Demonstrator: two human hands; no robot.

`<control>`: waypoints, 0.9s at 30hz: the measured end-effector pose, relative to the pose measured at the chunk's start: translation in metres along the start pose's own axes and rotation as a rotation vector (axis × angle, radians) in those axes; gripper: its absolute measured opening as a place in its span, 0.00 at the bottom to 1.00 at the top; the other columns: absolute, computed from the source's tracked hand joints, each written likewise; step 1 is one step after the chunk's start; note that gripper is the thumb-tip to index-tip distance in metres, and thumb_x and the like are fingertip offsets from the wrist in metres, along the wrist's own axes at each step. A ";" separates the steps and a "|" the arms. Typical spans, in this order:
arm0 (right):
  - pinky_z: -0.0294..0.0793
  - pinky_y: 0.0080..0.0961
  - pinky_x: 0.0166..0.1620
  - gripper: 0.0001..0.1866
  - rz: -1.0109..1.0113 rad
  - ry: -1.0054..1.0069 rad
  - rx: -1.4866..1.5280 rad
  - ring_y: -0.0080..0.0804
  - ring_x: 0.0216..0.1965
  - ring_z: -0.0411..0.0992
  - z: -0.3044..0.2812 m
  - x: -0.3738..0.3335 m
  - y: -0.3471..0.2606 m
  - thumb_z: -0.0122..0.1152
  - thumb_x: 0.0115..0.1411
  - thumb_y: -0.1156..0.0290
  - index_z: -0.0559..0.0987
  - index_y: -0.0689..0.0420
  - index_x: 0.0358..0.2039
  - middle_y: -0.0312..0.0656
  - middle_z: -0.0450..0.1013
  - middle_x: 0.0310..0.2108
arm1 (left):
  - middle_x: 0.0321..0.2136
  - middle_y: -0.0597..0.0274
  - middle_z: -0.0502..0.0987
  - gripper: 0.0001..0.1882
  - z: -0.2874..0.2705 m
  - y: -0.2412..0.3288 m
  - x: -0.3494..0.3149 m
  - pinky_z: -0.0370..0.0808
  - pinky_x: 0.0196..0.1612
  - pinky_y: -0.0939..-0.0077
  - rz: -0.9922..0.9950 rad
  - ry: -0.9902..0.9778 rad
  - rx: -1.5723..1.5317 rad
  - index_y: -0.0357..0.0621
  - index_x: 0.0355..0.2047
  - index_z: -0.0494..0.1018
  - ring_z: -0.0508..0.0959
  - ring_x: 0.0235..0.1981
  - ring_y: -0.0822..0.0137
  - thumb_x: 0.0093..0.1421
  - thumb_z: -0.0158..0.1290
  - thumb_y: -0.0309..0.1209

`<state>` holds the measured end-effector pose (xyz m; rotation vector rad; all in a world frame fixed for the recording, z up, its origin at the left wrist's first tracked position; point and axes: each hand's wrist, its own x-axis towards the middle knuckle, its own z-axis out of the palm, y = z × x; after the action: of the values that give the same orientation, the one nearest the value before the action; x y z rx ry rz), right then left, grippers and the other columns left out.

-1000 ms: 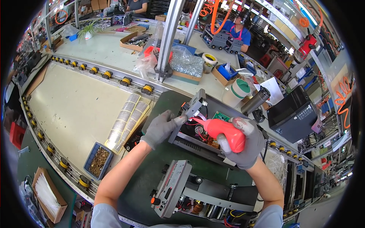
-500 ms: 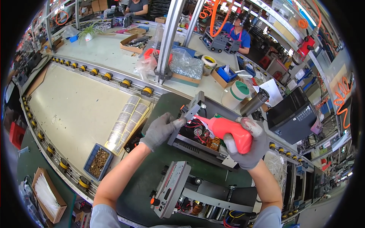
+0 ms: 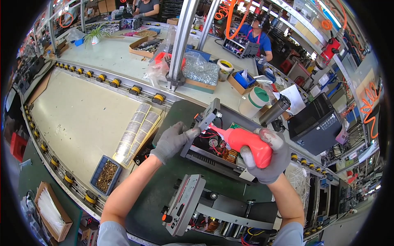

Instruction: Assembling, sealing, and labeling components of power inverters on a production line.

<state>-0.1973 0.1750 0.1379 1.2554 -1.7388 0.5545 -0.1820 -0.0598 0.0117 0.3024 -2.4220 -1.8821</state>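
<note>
A red squeeze bottle lies tilted in my gloved right hand, its fingers wrapped round the body. The bottle's nozzle points left, reaching the inner side of an upright grey front panel. My gloved left hand grips the near lower edge of this panel, thumb against it. Behind and below the bottle is the open grey housing of an electrical device, with wires, a copper coil and a green circuit board inside. Nearer to me lies a second device with a grey control panel and exposed parts.
On the left, a blue bin of small brass-coloured parts stands by printed label sheets. A metal post rises beyond the device. Back right are a green-lidded container and a dark cylinder. A co-worker handles another grey unit.
My hands stay almost in place, the bottle shifting very slightly. Across the bench, the co-worker's grey unit has been turned so that its inside shows.
</note>
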 end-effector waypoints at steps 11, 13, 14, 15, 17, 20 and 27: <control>0.75 0.30 0.30 0.30 -0.021 -0.046 -0.002 0.40 0.29 0.74 -0.008 -0.001 0.002 0.69 0.40 0.71 0.66 0.57 0.45 0.50 0.72 0.32 | 0.44 0.33 0.71 0.51 -0.002 -0.003 0.006 0.66 0.52 0.67 -0.036 -0.073 0.047 0.23 0.50 0.63 0.72 0.49 0.47 0.46 0.52 0.65; 0.71 0.24 0.23 0.34 -0.098 0.053 0.052 0.36 0.24 0.74 -0.011 -0.003 0.004 0.74 0.38 0.63 0.67 0.57 0.44 0.44 0.74 0.31 | 0.44 0.33 0.71 0.50 -0.001 -0.005 0.007 0.66 0.52 0.67 -0.030 -0.073 0.046 0.24 0.50 0.63 0.72 0.49 0.48 0.46 0.52 0.65; 0.74 0.28 0.29 0.31 -0.043 -0.041 0.161 0.38 0.28 0.74 -0.011 -0.019 0.006 0.69 0.41 0.68 0.64 0.57 0.45 0.48 0.72 0.32 | 0.43 0.32 0.71 0.50 0.000 -0.007 0.006 0.66 0.52 0.67 -0.014 -0.048 0.018 0.25 0.49 0.64 0.72 0.49 0.48 0.46 0.52 0.65; 0.74 0.28 0.29 0.31 -0.041 -0.038 0.162 0.38 0.28 0.74 -0.009 -0.018 0.005 0.69 0.41 0.68 0.64 0.57 0.45 0.48 0.72 0.32 | 0.43 0.32 0.71 0.49 0.000 -0.008 0.005 0.66 0.52 0.67 -0.001 -0.020 -0.009 0.25 0.49 0.64 0.72 0.49 0.48 0.46 0.52 0.65; 0.73 0.27 0.27 0.31 -0.137 -0.089 -0.010 0.36 0.27 0.74 -0.003 -0.015 0.003 0.70 0.41 0.67 0.65 0.55 0.45 0.45 0.73 0.32 | 0.41 0.34 0.72 0.48 0.002 -0.015 0.007 0.67 0.50 0.67 0.013 -0.003 -0.024 0.26 0.48 0.65 0.73 0.46 0.51 0.46 0.52 0.65; 0.71 0.24 0.27 0.31 -0.172 -0.084 -0.051 0.33 0.28 0.74 0.012 -0.023 0.011 0.72 0.41 0.62 0.66 0.53 0.44 0.43 0.74 0.33 | 0.35 0.41 0.74 0.47 0.000 -0.010 0.008 0.68 0.46 0.69 0.012 -0.037 -0.017 0.25 0.45 0.66 0.74 0.40 0.56 0.46 0.52 0.65; 0.68 0.24 0.24 0.31 -0.203 -0.022 -0.013 0.33 0.25 0.72 0.032 -0.029 0.018 0.74 0.39 0.61 0.71 0.56 0.44 0.43 0.73 0.34 | 0.27 0.54 0.72 0.43 0.002 -0.002 0.003 0.68 0.39 0.73 0.038 -0.001 -0.092 0.26 0.38 0.67 0.71 0.32 0.66 0.47 0.54 0.63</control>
<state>-0.2240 0.1723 0.1002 1.4137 -1.6064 0.4116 -0.1848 -0.0587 0.0085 0.2484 -2.3157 -1.9700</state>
